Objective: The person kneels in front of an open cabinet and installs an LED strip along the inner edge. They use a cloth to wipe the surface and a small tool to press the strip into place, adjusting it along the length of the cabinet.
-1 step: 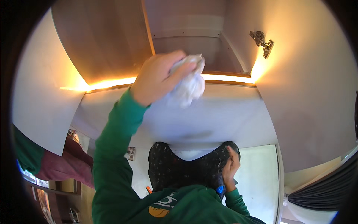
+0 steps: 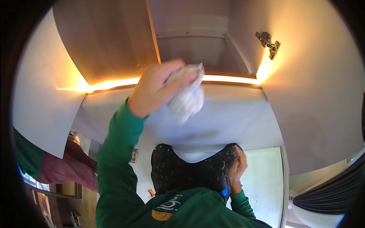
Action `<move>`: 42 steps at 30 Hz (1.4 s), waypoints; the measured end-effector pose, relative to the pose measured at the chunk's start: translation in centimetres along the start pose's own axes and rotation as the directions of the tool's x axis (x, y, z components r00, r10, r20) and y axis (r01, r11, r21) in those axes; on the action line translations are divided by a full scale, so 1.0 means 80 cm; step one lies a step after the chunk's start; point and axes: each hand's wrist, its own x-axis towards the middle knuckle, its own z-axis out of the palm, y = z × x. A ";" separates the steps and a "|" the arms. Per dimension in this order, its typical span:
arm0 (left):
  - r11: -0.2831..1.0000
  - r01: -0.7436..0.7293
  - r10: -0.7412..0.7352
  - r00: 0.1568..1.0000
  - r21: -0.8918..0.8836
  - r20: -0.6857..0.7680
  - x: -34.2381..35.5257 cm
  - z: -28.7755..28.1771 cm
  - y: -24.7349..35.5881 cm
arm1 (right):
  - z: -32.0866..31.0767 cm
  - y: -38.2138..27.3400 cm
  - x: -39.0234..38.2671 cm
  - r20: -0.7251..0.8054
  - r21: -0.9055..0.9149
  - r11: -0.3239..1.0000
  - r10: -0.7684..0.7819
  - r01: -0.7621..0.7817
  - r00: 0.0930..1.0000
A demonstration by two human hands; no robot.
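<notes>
My left hand [image 2: 156, 88] is raised in front of the cabinet, with its fingers wrapped round a crumpled white cloth [image 2: 189, 99]. The cloth bunches out beyond my fingers and hangs below them, slightly smeared by motion. Behind it runs the lit lower edge of the cabinet opening [image 2: 228, 79]. Low by my right knee, my right hand [image 2: 237, 169] has its fingers loosely stretched, with nothing seen in it. Dark speckled trousers [image 2: 190, 174] cover my legs.
A brown panel [image 2: 110, 41] covers the cabinet's left part; the right part stands open. To the right is a pale door [image 2: 315, 95] with a metal hinge [image 2: 269, 45]. Another pale panel [image 2: 45, 83] stands left. A person in maroon trousers [image 2: 68, 171] is at lower left.
My left hand and the cloth have moved slightly left and down toward me. My right hand has shifted a little to the right.
</notes>
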 end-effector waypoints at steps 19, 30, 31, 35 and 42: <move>0.695 0.395 -0.542 0.837 -0.601 -0.076 -0.323 0.097 -0.041 | 0.132 -0.240 0.209 0.487 0.089 0.739 -0.617 0.668 0.618; 0.632 0.483 -0.699 0.693 -0.605 -0.176 -0.385 0.112 -0.053 | 0.215 -0.309 0.309 0.925 -0.177 0.839 -0.037 0.514 0.378; 0.630 0.472 -0.699 0.690 -0.617 -0.187 -0.385 0.112 -0.054 | 0.206 -0.315 0.314 0.901 -0.190 0.864 -0.035 0.467 0.432; 0.651 0.514 -0.698 0.694 -0.558 -0.176 -0.381 0.109 -0.057 | 0.218 -0.309 0.299 0.571 -0.085 0.696 -0.553 0.713 0.607; 0.645 0.524 -0.705 0.690 -0.556 -0.167 -0.364 0.112 -0.059 | 0.216 -0.268 0.315 0.905 -0.095 0.850 -0.144 0.518 0.401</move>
